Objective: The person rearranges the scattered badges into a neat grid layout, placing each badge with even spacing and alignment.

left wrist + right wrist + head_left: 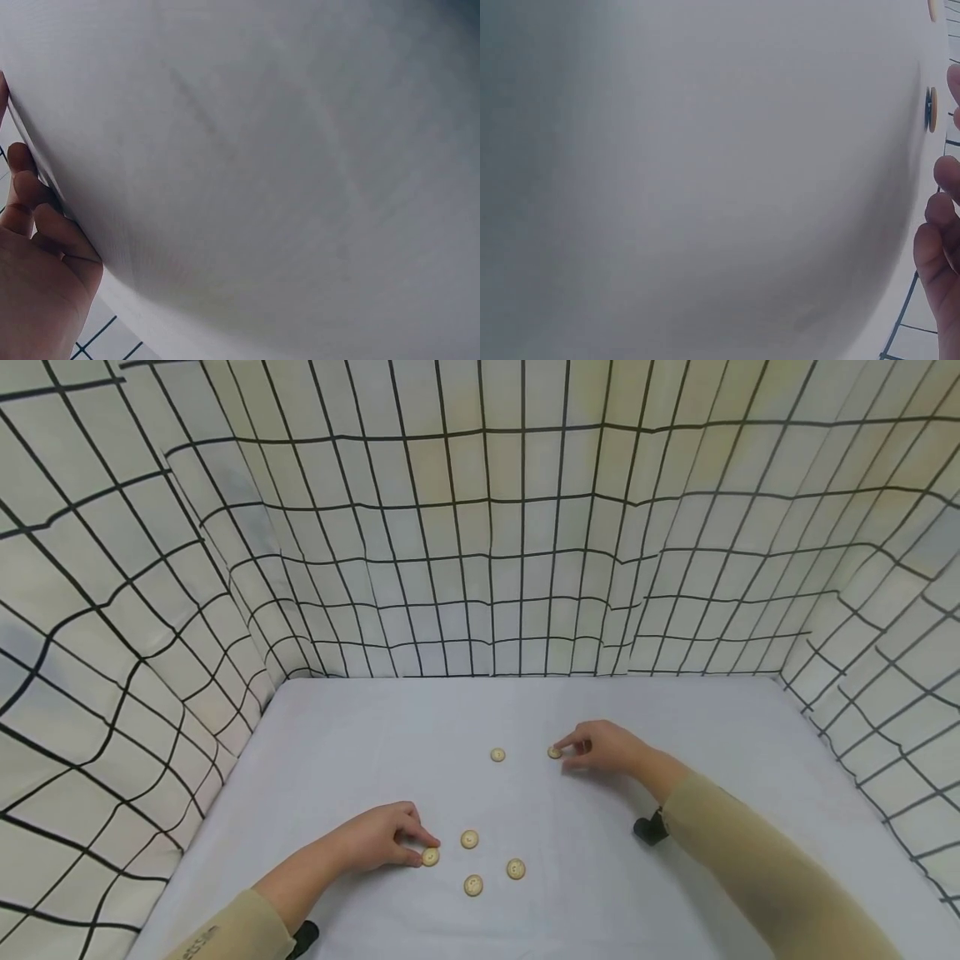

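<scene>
Round cream-coloured buttons lie on a white cloth surface. In the head view my left hand (378, 837) pinches one button (431, 857) between thumb and index finger, low over the cloth. Close to its right lies another button (469, 838). My right hand (606, 748) is farther back, its index fingertip touching a button (554, 752) while the thumb sits a little apart from it. In the left wrist view the left hand (45, 277) shows curled fingers, its button hidden. Beside the right hand (941, 247), the right wrist view shows a button (933, 109) edge-on.
Other buttons lie at the front (473, 885), to its right (516, 868), and left of the right hand (498, 754). White walls with a black grid (487, 556) enclose the white table (360, 735) at the back and sides. Dark wrist devices show at both sleeves (650, 828).
</scene>
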`<state>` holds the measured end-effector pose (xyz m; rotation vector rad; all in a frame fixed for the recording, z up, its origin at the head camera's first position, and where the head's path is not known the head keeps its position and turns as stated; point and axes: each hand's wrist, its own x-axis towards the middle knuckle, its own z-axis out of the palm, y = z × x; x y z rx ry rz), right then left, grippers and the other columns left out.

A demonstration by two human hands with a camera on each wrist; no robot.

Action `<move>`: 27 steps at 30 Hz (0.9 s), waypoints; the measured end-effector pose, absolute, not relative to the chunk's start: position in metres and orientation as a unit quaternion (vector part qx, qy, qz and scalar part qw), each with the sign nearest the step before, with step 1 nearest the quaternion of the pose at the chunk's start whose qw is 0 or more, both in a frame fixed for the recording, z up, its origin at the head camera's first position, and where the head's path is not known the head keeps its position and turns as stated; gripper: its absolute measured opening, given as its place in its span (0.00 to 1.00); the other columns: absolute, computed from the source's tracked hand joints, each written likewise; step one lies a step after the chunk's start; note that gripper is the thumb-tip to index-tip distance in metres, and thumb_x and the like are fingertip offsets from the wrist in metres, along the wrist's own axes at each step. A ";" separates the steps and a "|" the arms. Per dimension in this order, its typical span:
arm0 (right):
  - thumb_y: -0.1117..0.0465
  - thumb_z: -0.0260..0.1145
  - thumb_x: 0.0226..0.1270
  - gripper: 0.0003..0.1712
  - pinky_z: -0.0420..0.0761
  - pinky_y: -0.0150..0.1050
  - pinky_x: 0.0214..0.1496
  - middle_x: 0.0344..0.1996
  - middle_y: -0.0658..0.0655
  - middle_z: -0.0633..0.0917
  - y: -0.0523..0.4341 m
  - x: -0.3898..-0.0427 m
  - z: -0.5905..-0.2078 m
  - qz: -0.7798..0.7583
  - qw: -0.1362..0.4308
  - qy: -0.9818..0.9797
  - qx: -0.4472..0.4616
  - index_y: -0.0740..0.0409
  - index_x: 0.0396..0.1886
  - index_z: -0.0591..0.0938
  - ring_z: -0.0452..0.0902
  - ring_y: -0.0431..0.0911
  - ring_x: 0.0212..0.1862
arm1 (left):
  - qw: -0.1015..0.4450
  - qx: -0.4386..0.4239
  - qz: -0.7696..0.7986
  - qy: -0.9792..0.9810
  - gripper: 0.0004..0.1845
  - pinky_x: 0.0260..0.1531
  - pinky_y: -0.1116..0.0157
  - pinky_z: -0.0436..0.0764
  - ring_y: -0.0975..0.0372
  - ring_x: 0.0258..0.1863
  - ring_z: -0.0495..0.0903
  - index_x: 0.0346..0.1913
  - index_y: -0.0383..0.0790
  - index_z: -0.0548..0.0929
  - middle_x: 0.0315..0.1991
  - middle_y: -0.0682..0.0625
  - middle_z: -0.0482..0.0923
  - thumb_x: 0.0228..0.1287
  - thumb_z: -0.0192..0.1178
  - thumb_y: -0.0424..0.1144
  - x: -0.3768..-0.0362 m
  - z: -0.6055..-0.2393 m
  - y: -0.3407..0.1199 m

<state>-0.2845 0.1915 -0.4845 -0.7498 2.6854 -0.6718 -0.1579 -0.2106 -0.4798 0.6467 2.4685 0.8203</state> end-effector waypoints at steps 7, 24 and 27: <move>0.49 0.77 0.56 0.20 0.73 0.39 0.37 0.27 0.44 0.78 0.187 -0.272 -0.478 -0.238 0.157 0.921 -0.264 0.41 0.50 0.88 0.71 0.42 0.33 | 0.227 0.237 0.294 0.898 0.13 0.35 0.67 0.70 0.67 0.33 0.70 0.45 0.61 0.91 0.37 0.64 0.74 0.56 0.74 0.44 -0.158 -0.481 -0.211; 0.45 0.77 0.54 0.21 0.71 0.32 0.34 0.24 0.39 0.76 0.154 -0.232 -0.480 -0.181 0.172 0.896 -0.367 0.37 0.49 0.89 0.69 0.36 0.30 | 0.225 0.232 0.285 0.903 0.13 0.35 0.66 0.70 0.66 0.34 0.70 0.45 0.61 0.91 0.37 0.64 0.74 0.55 0.74 0.44 -0.157 -0.480 -0.209; 0.45 0.78 0.54 0.20 0.71 0.31 0.33 0.24 0.38 0.76 0.145 -0.222 -0.479 -0.183 0.176 0.882 -0.397 0.38 0.48 0.89 0.69 0.35 0.29 | 0.226 0.229 0.289 0.901 0.13 0.35 0.66 0.70 0.66 0.34 0.70 0.44 0.61 0.91 0.37 0.63 0.74 0.55 0.74 0.44 -0.156 -0.479 -0.209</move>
